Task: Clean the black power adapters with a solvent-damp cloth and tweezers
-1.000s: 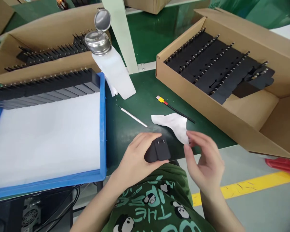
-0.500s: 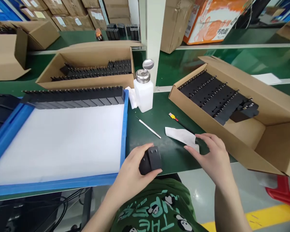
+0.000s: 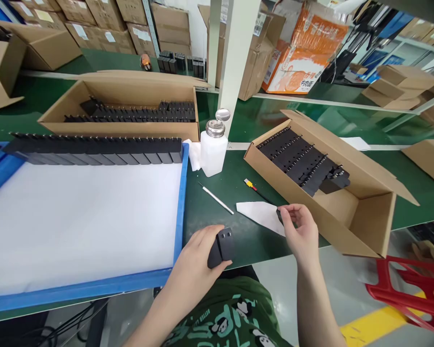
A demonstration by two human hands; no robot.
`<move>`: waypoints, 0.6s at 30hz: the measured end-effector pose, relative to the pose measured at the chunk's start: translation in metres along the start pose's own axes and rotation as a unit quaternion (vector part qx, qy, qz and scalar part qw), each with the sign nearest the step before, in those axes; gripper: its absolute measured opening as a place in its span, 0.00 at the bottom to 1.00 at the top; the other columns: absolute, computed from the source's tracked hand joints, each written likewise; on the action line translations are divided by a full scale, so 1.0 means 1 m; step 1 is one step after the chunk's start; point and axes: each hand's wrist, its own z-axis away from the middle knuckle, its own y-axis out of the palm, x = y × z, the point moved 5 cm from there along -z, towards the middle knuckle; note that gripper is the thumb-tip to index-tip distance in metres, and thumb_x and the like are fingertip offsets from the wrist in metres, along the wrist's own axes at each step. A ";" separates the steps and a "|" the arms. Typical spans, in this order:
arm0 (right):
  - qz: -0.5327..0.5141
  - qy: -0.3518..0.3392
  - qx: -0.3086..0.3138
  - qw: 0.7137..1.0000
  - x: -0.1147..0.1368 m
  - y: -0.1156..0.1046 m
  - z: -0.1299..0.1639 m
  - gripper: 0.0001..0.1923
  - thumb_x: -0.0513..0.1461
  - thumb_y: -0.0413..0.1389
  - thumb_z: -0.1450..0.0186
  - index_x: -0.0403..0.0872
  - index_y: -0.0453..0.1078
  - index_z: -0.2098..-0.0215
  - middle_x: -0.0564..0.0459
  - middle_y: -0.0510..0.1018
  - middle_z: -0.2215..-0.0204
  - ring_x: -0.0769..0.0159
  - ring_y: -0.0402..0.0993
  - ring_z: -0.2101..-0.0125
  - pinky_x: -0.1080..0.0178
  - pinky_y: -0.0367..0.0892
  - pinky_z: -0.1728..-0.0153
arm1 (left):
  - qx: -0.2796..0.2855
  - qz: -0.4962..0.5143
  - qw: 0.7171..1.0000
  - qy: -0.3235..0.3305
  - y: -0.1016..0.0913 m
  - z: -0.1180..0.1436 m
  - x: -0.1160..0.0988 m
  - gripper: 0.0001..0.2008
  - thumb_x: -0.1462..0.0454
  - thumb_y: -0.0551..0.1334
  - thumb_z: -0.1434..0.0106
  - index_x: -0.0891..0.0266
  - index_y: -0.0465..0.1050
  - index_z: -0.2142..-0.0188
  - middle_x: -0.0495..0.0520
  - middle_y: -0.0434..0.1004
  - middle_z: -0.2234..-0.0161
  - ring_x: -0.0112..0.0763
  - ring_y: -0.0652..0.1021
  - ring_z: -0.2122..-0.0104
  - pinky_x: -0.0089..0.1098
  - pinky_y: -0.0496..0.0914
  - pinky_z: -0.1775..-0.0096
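In my left hand (image 3: 198,258) is a pair of black plug-type power adapters (image 3: 226,243), side by side, fingers and thumb wrapped round them above the bench edge. My right hand (image 3: 299,229) is pinched at the near end of a black USB cable (image 3: 261,193), where a dark piece shows at the fingertips; the exact grip is partly hidden. The cable's yellow-and-red plug (image 3: 249,183) points away from me. A white cloth (image 3: 262,214) lies under the fingertips of that hand. Left of it rests a thin silver pen-like tool (image 3: 219,200).
A blue-edged white work surface (image 3: 94,217) carries a row of black adapters (image 3: 104,150). Behind stands a white pump bottle (image 3: 214,149), lid up. Cardboard boxes of adapters stand at back left (image 3: 119,128) and right (image 3: 369,217). A red stool (image 3: 401,289) is at lower right.
My right hand has closed from a wide spread to a pinch, and the white cloth lies flatter. My left hand keeps the adapters. The view has shifted right.
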 end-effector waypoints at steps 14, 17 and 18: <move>-0.196 -0.039 0.055 0.978 0.022 0.001 -0.009 0.16 0.51 0.60 0.38 0.49 0.65 0.72 0.44 0.76 0.51 0.54 0.75 0.53 0.55 0.70 0.57 | -0.037 0.006 0.999 0.031 -0.001 0.000 0.001 0.29 0.67 0.66 0.38 0.51 0.59 0.40 0.53 0.74 0.44 0.43 0.76 0.45 0.44 0.75 0.45; -0.257 -0.065 0.088 0.960 0.037 -0.005 -0.012 0.21 0.52 0.60 0.38 0.50 0.58 0.75 0.41 0.79 0.51 0.48 0.77 0.52 0.53 0.73 0.61 | -0.045 0.012 0.998 0.039 0.000 0.000 0.001 0.28 0.66 0.66 0.37 0.52 0.60 0.41 0.53 0.74 0.44 0.43 0.76 0.45 0.44 0.75 0.45; -0.267 -0.075 0.096 0.956 0.043 -0.006 -0.014 0.22 0.53 0.59 0.38 0.50 0.56 0.76 0.41 0.81 0.55 0.47 0.79 0.54 0.52 0.73 0.63 | -0.047 0.014 0.998 0.040 0.000 0.000 0.001 0.27 0.67 0.65 0.37 0.52 0.60 0.41 0.54 0.74 0.44 0.43 0.76 0.44 0.45 0.75 0.45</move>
